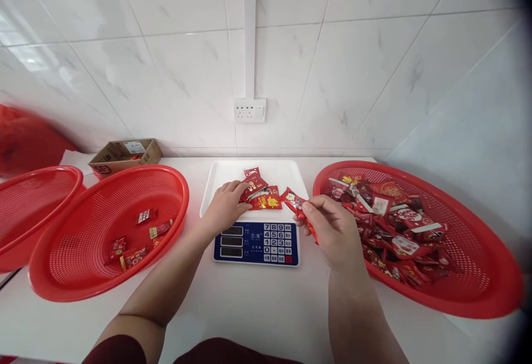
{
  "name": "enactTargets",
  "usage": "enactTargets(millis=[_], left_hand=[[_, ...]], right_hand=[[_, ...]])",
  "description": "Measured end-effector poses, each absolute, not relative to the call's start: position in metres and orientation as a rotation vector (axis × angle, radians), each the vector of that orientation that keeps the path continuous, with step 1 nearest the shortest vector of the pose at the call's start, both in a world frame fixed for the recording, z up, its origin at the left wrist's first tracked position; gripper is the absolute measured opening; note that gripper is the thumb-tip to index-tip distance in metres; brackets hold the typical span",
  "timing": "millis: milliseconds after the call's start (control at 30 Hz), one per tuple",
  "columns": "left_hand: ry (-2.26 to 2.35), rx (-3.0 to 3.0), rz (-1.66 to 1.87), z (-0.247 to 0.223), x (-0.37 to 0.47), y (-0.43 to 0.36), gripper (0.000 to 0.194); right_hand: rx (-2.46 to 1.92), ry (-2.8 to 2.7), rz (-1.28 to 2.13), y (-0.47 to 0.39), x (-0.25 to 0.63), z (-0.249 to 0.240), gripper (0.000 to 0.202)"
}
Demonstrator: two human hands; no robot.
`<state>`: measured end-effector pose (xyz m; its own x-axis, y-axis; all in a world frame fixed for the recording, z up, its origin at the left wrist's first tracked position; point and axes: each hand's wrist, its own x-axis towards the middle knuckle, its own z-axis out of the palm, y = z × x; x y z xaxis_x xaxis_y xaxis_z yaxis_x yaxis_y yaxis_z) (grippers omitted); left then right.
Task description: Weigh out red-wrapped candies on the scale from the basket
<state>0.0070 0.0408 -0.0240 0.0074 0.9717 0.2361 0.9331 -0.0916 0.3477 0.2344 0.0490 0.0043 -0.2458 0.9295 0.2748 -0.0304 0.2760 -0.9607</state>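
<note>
A red packet (293,200) sits in the right-hand grip (332,231), jutting out leftward.

Brand and digits on the scale

On the blue front of the scale (251,239) I read 志准, and on its keypad (277,244), right, digits 0 to 9. The far-left carton (128,164) shows SF. Lettering on the red packets (266,201) escapes me.

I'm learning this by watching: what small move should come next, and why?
Probably lay the small, glossy red printed packet in the right hand onto the white rectangular scale tray: it is held near the tray's right edge, and similar red packets lie on the tray at the left hand.
</note>
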Motion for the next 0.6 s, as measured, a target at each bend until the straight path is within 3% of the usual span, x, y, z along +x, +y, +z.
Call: enactTargets(millis=[233, 600], left_hand=[[2.106, 1.975, 0.957, -0.017, 0.001, 0.044, 0.027], [1.860, 1.529, 1.534, -0.012, 0.005, 0.040, 0.025]], right_hand=[[-0.881, -1.436, 1.233, 0.054, 0.232, -0.001, 0.025], [-0.866, -1.145, 1.367, 0.067, 0.221, -0.007, 0.031]])
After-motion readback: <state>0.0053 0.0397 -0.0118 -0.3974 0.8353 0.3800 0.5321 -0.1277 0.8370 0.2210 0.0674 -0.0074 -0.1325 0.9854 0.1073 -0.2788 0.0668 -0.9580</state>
